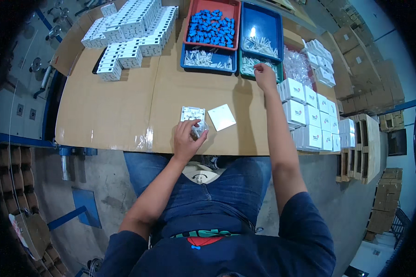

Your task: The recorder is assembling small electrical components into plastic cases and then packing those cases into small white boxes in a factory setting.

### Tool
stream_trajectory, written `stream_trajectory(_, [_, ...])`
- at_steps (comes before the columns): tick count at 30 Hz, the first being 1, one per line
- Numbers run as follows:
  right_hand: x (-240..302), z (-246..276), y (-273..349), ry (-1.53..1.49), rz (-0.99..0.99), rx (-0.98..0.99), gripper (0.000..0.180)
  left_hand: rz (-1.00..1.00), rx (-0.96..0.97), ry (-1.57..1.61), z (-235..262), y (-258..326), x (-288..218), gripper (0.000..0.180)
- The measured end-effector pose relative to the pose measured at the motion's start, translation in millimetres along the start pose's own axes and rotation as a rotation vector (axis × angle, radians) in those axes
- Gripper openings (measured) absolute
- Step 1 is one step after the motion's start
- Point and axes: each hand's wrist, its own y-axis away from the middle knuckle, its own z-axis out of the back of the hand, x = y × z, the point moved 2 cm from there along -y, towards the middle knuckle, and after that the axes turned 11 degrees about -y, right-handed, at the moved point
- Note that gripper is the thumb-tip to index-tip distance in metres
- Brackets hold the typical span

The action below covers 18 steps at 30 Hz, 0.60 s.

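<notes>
My left hand (187,138) is near the front edge of the cardboard-covered table, its fingers curled round a small clear plastic bag (200,129). Just beyond those fingers, and partly covered by them, lies a white square electrical fitting (192,112) with its detailed side up. A plain white square plate (222,117) rests flat to its right. At full reach, my right hand (265,78) is over the green tray (245,76) of small pale parts. Its fingers are bent together at the tips; whatever they pinch is too small to make out.
Blue connectors fill a red tray (186,39); blue trays (210,71) beside it hold small white pieces. White modules (134,34) are stacked at far left. Small white boxes (305,115) stand to the right of my forearm, with clear plastic bags (296,66) behind them.
</notes>
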Motion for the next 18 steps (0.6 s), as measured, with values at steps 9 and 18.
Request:
stream_trajectory(9, [-44.6, -23.3, -61.8, 0.393, -0.208, 0.417, 0.025, -0.056, -0.041, -0.07, 3.8, -0.1, -4.7, 0.04])
stream_trajectory(18, [-60.0, -7.6, -70.3, 0.29, -0.024, 0.165, 0.014, -0.009, 0.015, -0.082, 6.9, -1.2, -8.7, 0.039])
